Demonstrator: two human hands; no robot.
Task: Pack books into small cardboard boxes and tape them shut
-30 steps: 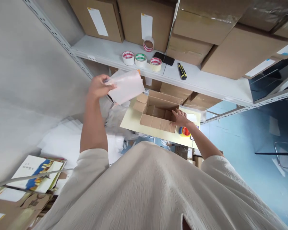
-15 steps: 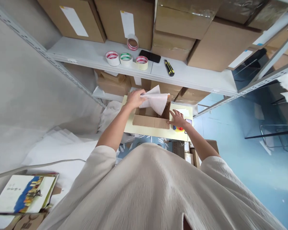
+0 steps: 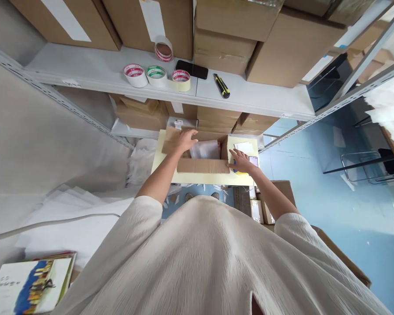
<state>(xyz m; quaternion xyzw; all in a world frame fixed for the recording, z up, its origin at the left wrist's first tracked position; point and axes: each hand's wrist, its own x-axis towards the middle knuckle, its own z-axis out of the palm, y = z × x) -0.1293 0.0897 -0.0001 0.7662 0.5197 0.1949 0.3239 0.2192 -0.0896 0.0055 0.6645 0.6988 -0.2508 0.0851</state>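
Observation:
An open cardboard box [image 3: 202, 165] sits on a pale yellow table [image 3: 162, 162] below me. A white sheet of wrapping [image 3: 205, 149] lies inside it. My left hand [image 3: 186, 141] is at the box's left inner side, fingers curled over the edge of the sheet. My right hand [image 3: 240, 160] rests flat with spread fingers on the box's right front corner, partly over a roll of coloured tape [image 3: 238, 171]. A phone [image 3: 253, 161] lies just beyond that hand.
A white shelf [image 3: 249, 98] above the table carries several tape rolls [image 3: 156, 74], a black phone [image 3: 192, 69] and a yellow-black utility knife [image 3: 221, 85], with large cartons behind. White sheets [image 3: 79, 218] are piled at left; a picture book [image 3: 29, 284] lies at lower left.
My left hand carried the white sheet from up at the left down into the box, where it now lies. My right hand stayed on the box's right corner.

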